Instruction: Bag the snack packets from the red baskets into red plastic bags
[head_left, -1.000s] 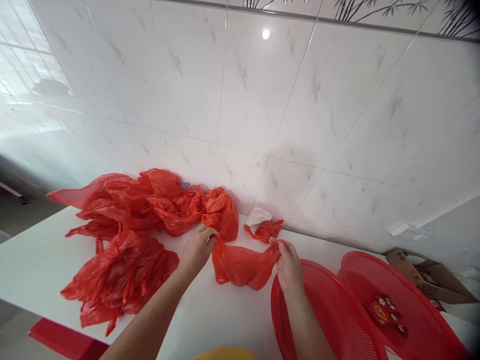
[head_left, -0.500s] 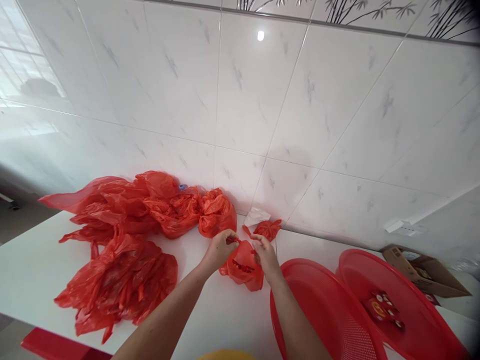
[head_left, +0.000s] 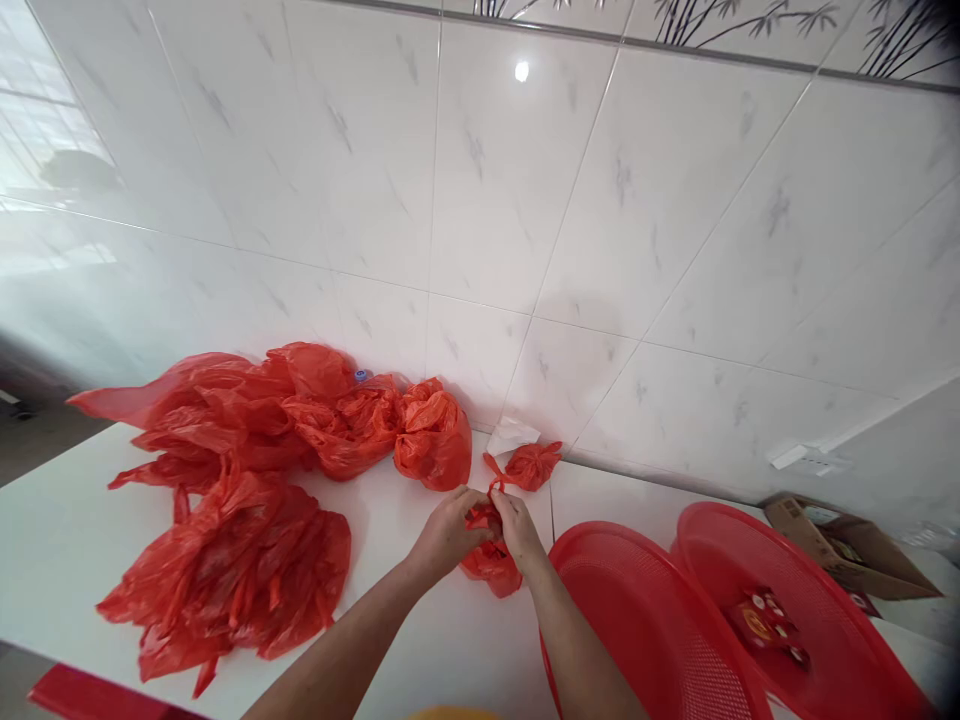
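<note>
A small red plastic bag (head_left: 493, 572) sits on the white table in front of me, its top gathered between my hands. My left hand (head_left: 452, 525) is closed around the bag's left side near the top. With fingers pinched, my right hand (head_left: 517, 525) grips the top on the right, where a bit of red plastic sticks up. What lies inside the bag is mostly hidden by my fingers. Just behind it rests a tied red bag (head_left: 532, 466) beside a crumpled white paper (head_left: 512, 434).
Red bags lie heaped on the left (head_left: 240, 570), with a full red bag (head_left: 433, 440) by the wall. To the right stand a red plastic basket (head_left: 626, 590) and a second red basket (head_left: 832, 620) holding small red packets (head_left: 769, 625). Beyond is an open cardboard box (head_left: 862, 550).
Both hands have come closer together and slightly lower. The bag's mouth, spread open before, is now bunched up between the fingers.
</note>
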